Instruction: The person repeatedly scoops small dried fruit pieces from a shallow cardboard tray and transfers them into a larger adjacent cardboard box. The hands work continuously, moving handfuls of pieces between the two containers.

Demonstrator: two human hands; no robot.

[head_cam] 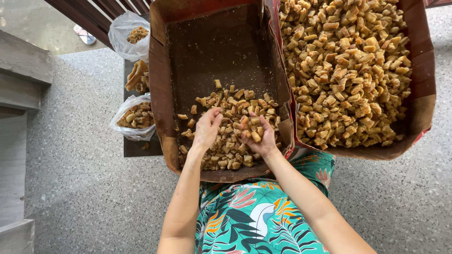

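A speckled grey stone floor [80, 188] fills the scene, with grey steps [21, 94] left of the near-empty cardboard box [160, 94]. To that box's right, touching it, stands a second cardboard box [421, 94] heaped with golden fried chunks [348, 70]. Left of the near-empty box a low dark worktop [136, 148] carries two clear plastic bags [134, 117] of the same chunks. Inside the near-empty box a smaller pile of chunks [226, 141] lies at the near end. There the left hand [206, 131] reaches in, fingers together, touching the pile; the right hand [259, 134] is cupped, fingers curled round several chunks.
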